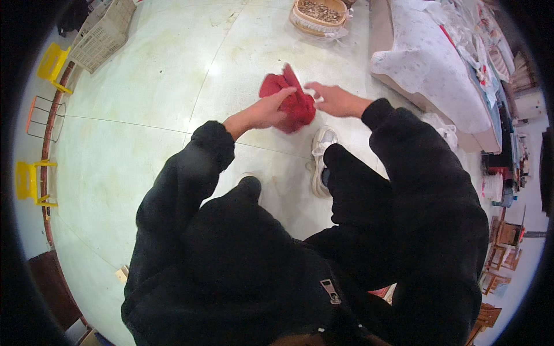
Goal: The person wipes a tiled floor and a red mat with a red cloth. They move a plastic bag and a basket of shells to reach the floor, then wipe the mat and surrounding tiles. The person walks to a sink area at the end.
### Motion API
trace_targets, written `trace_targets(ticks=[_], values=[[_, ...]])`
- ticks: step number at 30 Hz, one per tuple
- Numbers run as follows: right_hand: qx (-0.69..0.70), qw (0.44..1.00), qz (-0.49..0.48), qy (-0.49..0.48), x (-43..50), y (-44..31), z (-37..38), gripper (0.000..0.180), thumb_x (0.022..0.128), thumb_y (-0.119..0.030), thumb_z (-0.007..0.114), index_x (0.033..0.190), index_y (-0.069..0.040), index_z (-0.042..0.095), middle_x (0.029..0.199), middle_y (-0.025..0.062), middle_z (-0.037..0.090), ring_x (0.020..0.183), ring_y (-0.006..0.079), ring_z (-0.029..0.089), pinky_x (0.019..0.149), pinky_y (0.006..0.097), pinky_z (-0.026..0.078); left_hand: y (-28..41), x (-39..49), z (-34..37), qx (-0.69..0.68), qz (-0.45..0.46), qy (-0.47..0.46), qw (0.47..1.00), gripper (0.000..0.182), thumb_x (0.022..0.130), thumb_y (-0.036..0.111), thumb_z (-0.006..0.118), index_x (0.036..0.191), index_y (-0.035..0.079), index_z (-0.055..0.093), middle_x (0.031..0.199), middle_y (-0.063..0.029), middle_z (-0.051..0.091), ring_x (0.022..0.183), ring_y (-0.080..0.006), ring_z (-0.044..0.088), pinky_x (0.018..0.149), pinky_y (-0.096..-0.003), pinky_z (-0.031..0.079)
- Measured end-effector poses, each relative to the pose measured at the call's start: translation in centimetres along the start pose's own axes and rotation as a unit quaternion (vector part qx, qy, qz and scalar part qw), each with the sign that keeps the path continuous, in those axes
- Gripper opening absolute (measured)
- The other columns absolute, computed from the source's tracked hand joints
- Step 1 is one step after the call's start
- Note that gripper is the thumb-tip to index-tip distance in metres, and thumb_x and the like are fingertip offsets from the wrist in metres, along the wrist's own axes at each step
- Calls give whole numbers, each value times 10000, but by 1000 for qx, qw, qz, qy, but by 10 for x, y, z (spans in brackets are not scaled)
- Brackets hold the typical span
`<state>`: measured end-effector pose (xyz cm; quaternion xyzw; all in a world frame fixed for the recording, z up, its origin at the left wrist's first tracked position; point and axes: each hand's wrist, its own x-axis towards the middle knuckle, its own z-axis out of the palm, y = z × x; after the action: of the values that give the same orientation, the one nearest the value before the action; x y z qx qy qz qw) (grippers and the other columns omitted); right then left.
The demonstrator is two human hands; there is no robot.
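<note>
A piece of bunched red cloth (295, 108) is held out over the pale floor, a little blurred. My left hand (269, 108) grips it from the left side, the thumb lying across its front. My right hand (336, 99) is just to the right of the cloth with its fingers apart; a narrow gap shows between the upper fingers and the cloth, and nothing is seen in this hand. Below and to the right, a light-coloured shoe (321, 168) is on the floor.
A round-cornered basket (296, 21) with small brownish pieces stands at the top. To the right is a bed or low platform with a pale cover (437, 82). A plastic crate (104, 36), a yellow chair (27, 181) and a wire rack (43, 121) line the left.
</note>
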<state>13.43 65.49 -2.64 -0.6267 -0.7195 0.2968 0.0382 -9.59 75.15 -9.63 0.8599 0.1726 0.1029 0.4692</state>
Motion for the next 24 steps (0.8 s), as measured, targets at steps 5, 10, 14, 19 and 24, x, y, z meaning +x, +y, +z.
trace_targets(ticks=[5, 10, 14, 19, 24], values=[[-8, 997, 57, -56, -18, 65, 58, 658, 865, -100, 549, 1476, -90, 304, 1414, 221, 435, 1275, 382, 464, 1068, 438, 388, 34, -27, -66, 192, -168, -127, 959, 522, 928, 122, 558, 1422, 48, 404, 1371, -198, 522, 1253, -321, 529, 1034, -399, 445], [1, 999, 37, 8, 15, 105, 118, 792, 835, -190, 650, 1510, -157, 236, 1458, 196, 367, 1301, 372, 430, 1073, 476, 380, 60, -15, -90, 332, -206, -222, 893, 425, 920, 149, 578, 1323, 48, 492, 1167, -200, 628, 1086, -343, 616, 915, -440, 498], [-43, 997, 52, 24, 59, 92, 133, 939, 766, -377, 769, 1518, -223, 228, 1559, 206, 200, 1429, 427, 208, 1084, 615, 283, 42, 13, -54, 427, -106, -247, 863, 229, 863, 84, 537, 1082, 57, 600, 969, -179, 683, 938, -359, 670, 758, -468, 543], [-131, 986, 97, -42, 76, 72, 149, 945, 760, -459, 762, 1524, -272, 237, 1609, 130, 125, 1456, 413, 150, 1081, 645, 243, -10, 49, 26, 389, -212, -236, 865, 508, 901, 210, 581, 1359, 64, 418, 1186, -196, 625, 1105, -344, 615, 856, -491, 518], [-122, 984, 107, 71, 76, 102, 178, 721, 810, -322, 675, 1461, -199, 392, 1577, 132, 243, 1429, 406, 244, 1077, 613, 273, -50, 45, 105, 279, -269, -152, 909, 761, 918, 400, 568, 1507, 57, 229, 1522, -191, 344, 1379, -351, 376, 1038, -522, 413]])
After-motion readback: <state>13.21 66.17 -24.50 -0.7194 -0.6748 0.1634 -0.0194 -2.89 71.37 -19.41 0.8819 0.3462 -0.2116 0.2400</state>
